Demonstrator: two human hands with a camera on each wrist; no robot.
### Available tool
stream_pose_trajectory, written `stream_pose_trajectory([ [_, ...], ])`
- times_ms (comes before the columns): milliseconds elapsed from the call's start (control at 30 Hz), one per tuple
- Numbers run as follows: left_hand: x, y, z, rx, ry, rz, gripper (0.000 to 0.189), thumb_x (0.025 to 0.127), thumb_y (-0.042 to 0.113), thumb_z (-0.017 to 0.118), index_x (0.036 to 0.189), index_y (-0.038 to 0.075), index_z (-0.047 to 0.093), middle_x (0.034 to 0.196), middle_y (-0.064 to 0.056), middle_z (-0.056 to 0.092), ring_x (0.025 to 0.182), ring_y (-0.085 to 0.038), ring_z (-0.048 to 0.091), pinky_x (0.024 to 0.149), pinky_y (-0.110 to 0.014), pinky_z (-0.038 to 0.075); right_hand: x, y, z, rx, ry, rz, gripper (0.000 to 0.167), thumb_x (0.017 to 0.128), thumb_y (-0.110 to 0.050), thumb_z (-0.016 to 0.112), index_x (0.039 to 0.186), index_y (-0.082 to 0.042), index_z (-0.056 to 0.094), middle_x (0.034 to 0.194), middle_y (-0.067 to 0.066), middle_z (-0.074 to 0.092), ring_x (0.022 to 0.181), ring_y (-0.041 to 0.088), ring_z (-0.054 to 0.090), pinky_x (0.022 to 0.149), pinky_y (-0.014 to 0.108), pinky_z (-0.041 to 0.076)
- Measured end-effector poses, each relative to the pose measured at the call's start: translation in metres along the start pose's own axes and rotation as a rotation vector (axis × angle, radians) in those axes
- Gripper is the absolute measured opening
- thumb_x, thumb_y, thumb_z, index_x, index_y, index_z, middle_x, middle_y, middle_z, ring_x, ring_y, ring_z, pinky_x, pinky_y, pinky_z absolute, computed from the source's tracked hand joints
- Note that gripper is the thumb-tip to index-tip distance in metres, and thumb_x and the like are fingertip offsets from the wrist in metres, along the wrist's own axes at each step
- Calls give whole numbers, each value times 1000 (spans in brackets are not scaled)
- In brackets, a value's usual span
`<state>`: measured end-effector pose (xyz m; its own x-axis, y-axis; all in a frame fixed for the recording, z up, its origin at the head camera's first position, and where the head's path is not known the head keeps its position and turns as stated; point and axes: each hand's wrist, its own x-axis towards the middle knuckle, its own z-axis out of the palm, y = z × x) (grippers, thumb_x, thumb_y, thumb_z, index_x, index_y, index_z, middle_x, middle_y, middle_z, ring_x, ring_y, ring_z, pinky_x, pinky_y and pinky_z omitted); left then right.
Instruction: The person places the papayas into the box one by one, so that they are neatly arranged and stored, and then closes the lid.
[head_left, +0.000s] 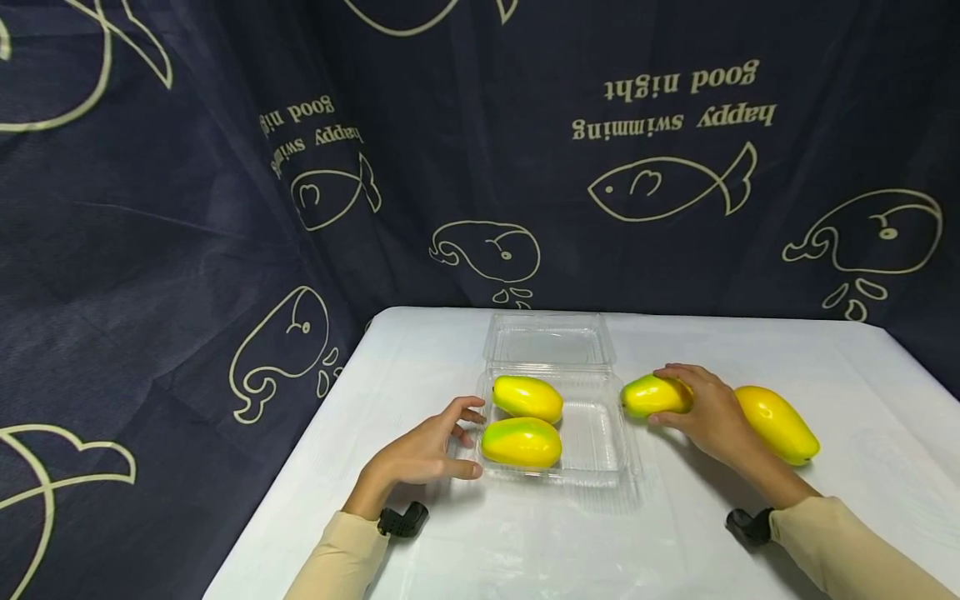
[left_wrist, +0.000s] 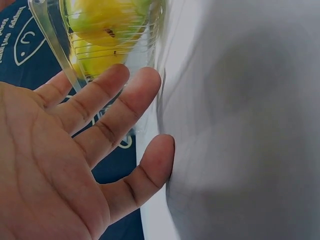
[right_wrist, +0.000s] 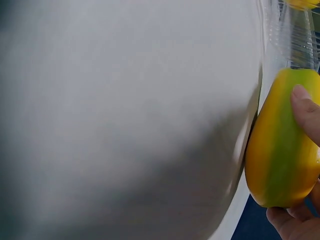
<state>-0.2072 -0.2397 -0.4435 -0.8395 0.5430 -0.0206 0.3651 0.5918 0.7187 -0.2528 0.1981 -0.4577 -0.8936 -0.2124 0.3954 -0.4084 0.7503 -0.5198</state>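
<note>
My right hand (head_left: pixel 708 412) grips a yellow-green mango (head_left: pixel 651 397) just right of a clear plastic clamshell box (head_left: pixel 630 450). In the right wrist view that mango (right_wrist: pixel 282 145) is held between thumb and fingers, close to the white table surface. Two more mangoes, a rear one (head_left: pixel 527 398) and a front one (head_left: pixel 522 442), lie side by side in the box's left half. My left hand (head_left: pixel 427 446) is at the box's left wall, fingers spread and holding nothing. Its fingertips (left_wrist: pixel 147 80) are near the ribbed wall; whether they touch it I cannot tell.
Another mango (head_left: pixel 776 425) lies on the white-covered table (head_left: pixel 697 525), right of my right hand and partly behind the wrist. The box's lid (head_left: pixel 550 340) is folded back, away from me. A dark blue patterned curtain (head_left: pixel 480 150) hangs behind and to the left.
</note>
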Motion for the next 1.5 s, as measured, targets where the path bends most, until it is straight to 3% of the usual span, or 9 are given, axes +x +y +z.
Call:
stream_pose_trajectory([
  [267, 1, 1, 1, 8, -5, 6, 92, 82, 39, 79, 155, 21, 26, 145, -4, 53, 110, -19, 62, 94, -45, 47, -3, -1, -5, 8, 57, 2, 67, 68, -16, 93, 127, -5, 63, 136, 25, 56, 126, 49, 47, 101, 66, 35],
  [567, -3, 4, 0, -2, -1, 11, 93, 82, 38, 80, 155, 21, 26, 145, -4, 52, 110, -19, 62, 95, -45, 46, 4, -9, -9, -1, 186, -1, 67, 65, -10, 93, 124, 0, 63, 129, 26, 58, 122, 46, 49, 100, 60, 35],
  [1033, -2, 3, -1, 3, -3, 4, 93, 83, 36, 80, 155, 20, 25, 146, -5, 53, 110, -20, 62, 96, -45, 47, 11, -25, -17, 28, 257, 12, 68, 65, -10, 94, 125, -2, 63, 130, 25, 58, 123, 45, 49, 101, 59, 34],
  [1500, -1, 4, 0, 19, -2, -1, 91, 82, 37, 80, 154, 25, 26, 146, -4, 53, 110, -18, 63, 96, -43, 48, 22, -55, -20, 54, 272, 12, 70, 65, -14, 95, 127, -4, 62, 129, 24, 59, 120, 43, 52, 97, 57, 38],
])
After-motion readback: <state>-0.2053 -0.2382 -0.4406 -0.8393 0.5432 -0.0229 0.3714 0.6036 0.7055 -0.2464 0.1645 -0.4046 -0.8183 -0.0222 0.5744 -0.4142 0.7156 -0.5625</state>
